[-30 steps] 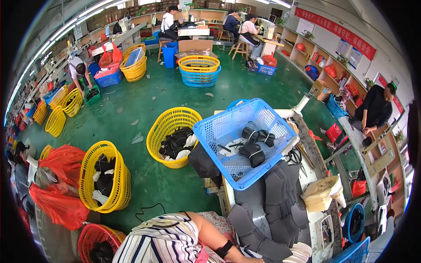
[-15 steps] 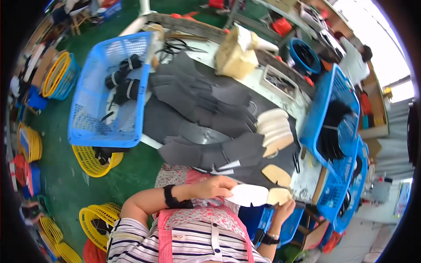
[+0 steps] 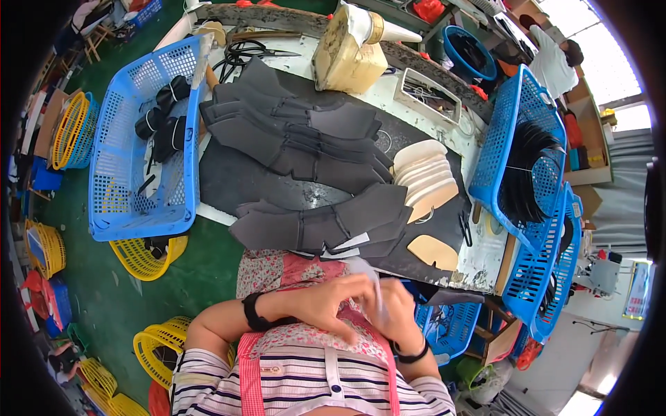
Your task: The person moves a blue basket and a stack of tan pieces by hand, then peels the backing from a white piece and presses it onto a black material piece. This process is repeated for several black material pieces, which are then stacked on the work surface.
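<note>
In front of my apron, my left hand (image 3: 329, 304) is curved, its thumb spread away from its fingers. Its fingertips come close to a thin whitish piece (image 3: 363, 267), smeared by motion and seen nearly edge-on. My right hand (image 3: 394, 310) is closed around the lower part of that piece. Just beyond the hands lies a pile of dark grey cut pieces (image 3: 319, 225) with white slips at its near edge. A single cream shaped piece (image 3: 431, 252) rests to its right, near a fanned stack of cream pieces (image 3: 424, 177).
A blue basket (image 3: 192, 182) with black rolled bundles stands left; another blue basket (image 3: 494, 182) holds black strips at right. More grey pieces (image 3: 260, 145), scissors (image 3: 253, 50), a yellowish container (image 3: 350, 66) and a small tray (image 3: 454, 111) occupy the table. Someone in white (image 3: 555, 62) is far right.
My hands have drawn together and toward my body. The white and cream pieces held flat between them have turned; only a blurred whitish edge shows now.
</note>
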A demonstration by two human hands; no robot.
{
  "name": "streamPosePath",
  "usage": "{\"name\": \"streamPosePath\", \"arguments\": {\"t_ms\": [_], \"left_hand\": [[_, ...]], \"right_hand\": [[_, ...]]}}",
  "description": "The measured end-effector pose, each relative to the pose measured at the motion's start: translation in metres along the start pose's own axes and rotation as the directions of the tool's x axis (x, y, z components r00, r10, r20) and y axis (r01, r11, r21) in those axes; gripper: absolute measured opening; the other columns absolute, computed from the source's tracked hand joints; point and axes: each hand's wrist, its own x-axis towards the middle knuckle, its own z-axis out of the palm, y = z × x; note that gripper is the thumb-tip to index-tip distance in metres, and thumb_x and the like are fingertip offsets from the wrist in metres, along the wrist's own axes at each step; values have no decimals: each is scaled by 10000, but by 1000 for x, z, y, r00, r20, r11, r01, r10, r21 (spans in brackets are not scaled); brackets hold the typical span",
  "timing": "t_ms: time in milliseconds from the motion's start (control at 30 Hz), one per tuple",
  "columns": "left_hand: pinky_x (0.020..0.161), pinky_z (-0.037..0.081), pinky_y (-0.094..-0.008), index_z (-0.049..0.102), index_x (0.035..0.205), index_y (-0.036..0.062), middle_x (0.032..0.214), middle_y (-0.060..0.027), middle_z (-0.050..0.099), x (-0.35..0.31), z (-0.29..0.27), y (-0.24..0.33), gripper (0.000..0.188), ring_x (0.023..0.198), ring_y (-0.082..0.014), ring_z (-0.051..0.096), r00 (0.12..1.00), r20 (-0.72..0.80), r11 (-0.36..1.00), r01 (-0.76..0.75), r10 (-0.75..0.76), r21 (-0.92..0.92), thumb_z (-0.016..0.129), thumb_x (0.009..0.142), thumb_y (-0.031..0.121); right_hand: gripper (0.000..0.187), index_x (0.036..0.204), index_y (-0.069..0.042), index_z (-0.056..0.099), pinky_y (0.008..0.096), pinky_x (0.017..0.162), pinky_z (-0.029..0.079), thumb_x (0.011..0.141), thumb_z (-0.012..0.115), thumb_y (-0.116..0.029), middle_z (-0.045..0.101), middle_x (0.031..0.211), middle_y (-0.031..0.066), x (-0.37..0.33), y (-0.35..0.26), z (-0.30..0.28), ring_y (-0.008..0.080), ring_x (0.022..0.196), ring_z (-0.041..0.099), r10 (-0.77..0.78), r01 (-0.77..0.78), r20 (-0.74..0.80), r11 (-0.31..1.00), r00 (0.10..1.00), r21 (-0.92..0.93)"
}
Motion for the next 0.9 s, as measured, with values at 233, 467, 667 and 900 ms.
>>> {"name": "streamPosePath", "arguments": {"t_ms": [233, 467, 667, 900], "left_hand": [[723, 461, -250, 603, 977, -25, 895, -72, 635, -36, -55, -21, 348, 832, -81, 560, 719, -628, 953, 265, -298, -149, 725, 819, 260], [484, 377, -281, 603, 705, -32, 563, -55, 570, -43, -54, -45, 266, 583, -33, 492, 502, -857, 826, 529, -117, 197, 701, 828, 182], [497, 431, -365, 630, 788, -23, 602, -86, 573, -45, -61, -50, 222, 528, -195, 559, 550, -834, 664, 638, -38, 390, 717, 801, 181], [737, 491, -412, 610, 1009, 13, 979, -125, 599, -24, -100, -12, 326, 867, -315, 586, 619, -784, 119, 776, 46, 619, 702, 755, 197]], "right_hand": [[130, 871, 24, 638, 294, 588, 492, 800, 698, -66, 669, 812, 112, 66, 30, 48, 164, 696, 644, 471, -388, 48, 661, 881, 643], [147, 794, 0, 613, 375, 536, 467, 769, 719, -99, 589, 700, 144, 73, 54, 89, 325, 591, 599, 179, -170, -30, 969, 983, 181], [230, 721, -25, 559, 380, 526, 451, 751, 751, -148, 556, 703, 117, 77, 45, 90, 318, 621, 589, 133, -133, -13, 977, 991, -168], [279, 781, -53, 515, 398, 541, 443, 759, 753, -197, 534, 742, 111, 54, 68, 66, 313, 642, 568, 363, -430, -243, 833, 899, -349]]}}
